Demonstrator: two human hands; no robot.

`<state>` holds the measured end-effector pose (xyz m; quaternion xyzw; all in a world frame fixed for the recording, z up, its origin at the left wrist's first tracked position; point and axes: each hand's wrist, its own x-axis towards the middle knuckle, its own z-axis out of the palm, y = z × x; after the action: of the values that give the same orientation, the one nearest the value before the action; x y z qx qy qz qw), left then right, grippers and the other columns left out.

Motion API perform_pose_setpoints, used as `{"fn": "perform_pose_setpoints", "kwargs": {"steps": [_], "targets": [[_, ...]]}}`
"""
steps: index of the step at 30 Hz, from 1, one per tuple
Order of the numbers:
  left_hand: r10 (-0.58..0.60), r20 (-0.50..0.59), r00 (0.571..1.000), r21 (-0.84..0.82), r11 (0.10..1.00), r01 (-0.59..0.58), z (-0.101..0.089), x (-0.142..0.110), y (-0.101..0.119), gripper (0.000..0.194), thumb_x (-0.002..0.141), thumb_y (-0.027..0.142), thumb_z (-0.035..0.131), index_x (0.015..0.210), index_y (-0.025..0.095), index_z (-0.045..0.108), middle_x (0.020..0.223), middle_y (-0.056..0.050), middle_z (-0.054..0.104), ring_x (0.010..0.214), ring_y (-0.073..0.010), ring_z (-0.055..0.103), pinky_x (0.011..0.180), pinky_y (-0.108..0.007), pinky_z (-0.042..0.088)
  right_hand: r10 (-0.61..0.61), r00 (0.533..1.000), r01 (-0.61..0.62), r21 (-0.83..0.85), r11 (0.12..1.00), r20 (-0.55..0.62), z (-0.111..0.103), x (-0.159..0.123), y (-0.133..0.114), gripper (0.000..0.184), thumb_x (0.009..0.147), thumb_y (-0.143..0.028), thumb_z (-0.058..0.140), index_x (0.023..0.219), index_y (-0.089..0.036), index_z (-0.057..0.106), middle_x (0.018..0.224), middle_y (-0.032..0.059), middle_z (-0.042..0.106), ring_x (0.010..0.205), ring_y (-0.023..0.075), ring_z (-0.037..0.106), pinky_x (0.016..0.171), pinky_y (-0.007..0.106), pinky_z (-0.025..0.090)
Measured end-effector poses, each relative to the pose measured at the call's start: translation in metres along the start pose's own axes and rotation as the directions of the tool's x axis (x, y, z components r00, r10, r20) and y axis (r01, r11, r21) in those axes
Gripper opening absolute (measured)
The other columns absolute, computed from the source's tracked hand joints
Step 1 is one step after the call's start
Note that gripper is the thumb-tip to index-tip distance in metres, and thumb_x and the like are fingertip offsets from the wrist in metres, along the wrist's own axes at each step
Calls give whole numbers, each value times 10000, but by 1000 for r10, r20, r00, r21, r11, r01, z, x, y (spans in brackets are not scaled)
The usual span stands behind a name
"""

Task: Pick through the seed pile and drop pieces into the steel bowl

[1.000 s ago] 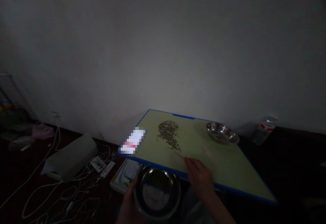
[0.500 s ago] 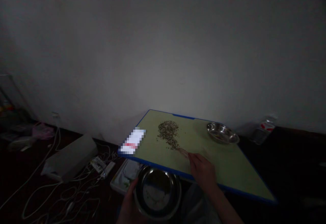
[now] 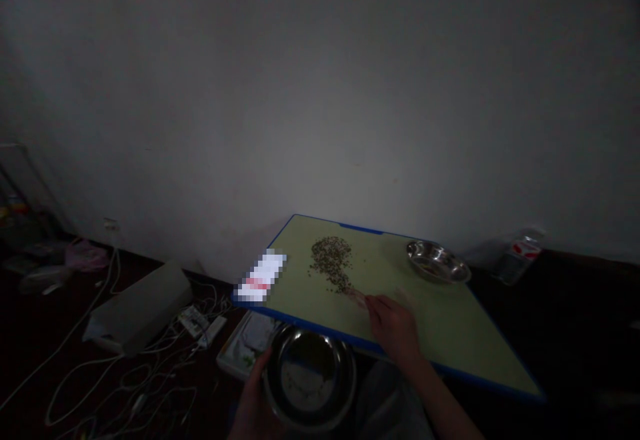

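My left hand (image 3: 254,397) grips the left side of a shiny metal bowl (image 3: 309,380), held below the front edge of a pale green board with a blue rim (image 3: 425,323). Small dark and light grains (image 3: 331,257), perhaps seeds, lie in a loose pile on the board, trailing toward the front. Closed around a thin, pale, flat tool (image 3: 357,298) is my right hand (image 3: 395,327); the tool's tip touches the near end of the grains. Its exact kind is too dim to make out.
A second metal bowl (image 3: 437,262) sits at the board's back right. A blurred-out bright phone-like rectangle (image 3: 261,279) lies on its left edge. A plastic bottle (image 3: 520,257) stands beyond the right. On the floor to the left are a long box (image 3: 140,307), cables and a power strip (image 3: 194,321).
My right hand has shifted slightly left with the tool, whose tip has come nearer the grains. My left hand and the bowl have stayed nearly in place.
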<state>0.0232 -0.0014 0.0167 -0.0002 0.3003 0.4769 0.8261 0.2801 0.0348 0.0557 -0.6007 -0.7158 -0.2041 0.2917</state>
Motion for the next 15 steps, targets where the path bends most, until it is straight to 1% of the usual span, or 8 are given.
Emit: {"fn": "perform_pose_setpoints", "kwargs": {"steps": [3, 7, 9, 11, 15], "targets": [[7, -16, 1000, 16, 1000, -7, 2, -2, 0, 182, 733, 335, 638, 782, 185, 729, 757, -59, 784, 1048, -289, 646, 984, -441, 417, -1, 1000, 1, -12, 1000, 18, 0, 3, 0, 274, 888, -154, 442, 871, -187, 713, 780, 41, 708, 655, 131, 635, 603, 215, 436], [2, 20, 1000, 6, 1000, -3, 3, -4, 1, 187, 732, 324, 638, 791, 172, 731, 780, -72, 786, 1062, -290, 639, 985, -427, 419, 7, 1000, -8, 16, 1000, 18, 2, 5, 2, 283, 885, -160, 446, 876, -200, 727, 823, 49, 722, 661, 130, 645, 617, 219, 460], [9, 4, 1000, -1, 1000, -9, 3, -4, 1, 178, 733, 329, 635, 787, 188, 730, 773, -60, 786, 1030, -288, 655, 977, -432, 426, 2, 1000, -4, 45, 999, 24, 2, 5, 3, 285, 891, -173, 447, 879, -206, 730, 827, 47, 723, 658, 127, 645, 618, 218, 465], [-9, 1, 1000, 0, 1000, 9, 2, -3, 1, 177, 736, 335, 630, 782, 196, 729, 763, -50, 786, 988, -288, 672, 963, -436, 437, -2, 999, 0, 59, 998, 34, 2, 6, 4, 285, 895, -182, 447, 877, -205, 730, 826, 45, 724, 658, 128, 647, 619, 220, 467], [-29, 26, 999, 5, 1000, 29, 1, -1, 0, 184, 751, 329, 611, 755, 185, 724, 705, -34, 776, 931, -272, 689, 932, -418, 458, -7, 998, 5, 46, 999, 56, 4, 8, 2, 290, 902, -194, 442, 865, -195, 729, 817, 46, 721, 650, 131, 645, 614, 222, 465]]}}
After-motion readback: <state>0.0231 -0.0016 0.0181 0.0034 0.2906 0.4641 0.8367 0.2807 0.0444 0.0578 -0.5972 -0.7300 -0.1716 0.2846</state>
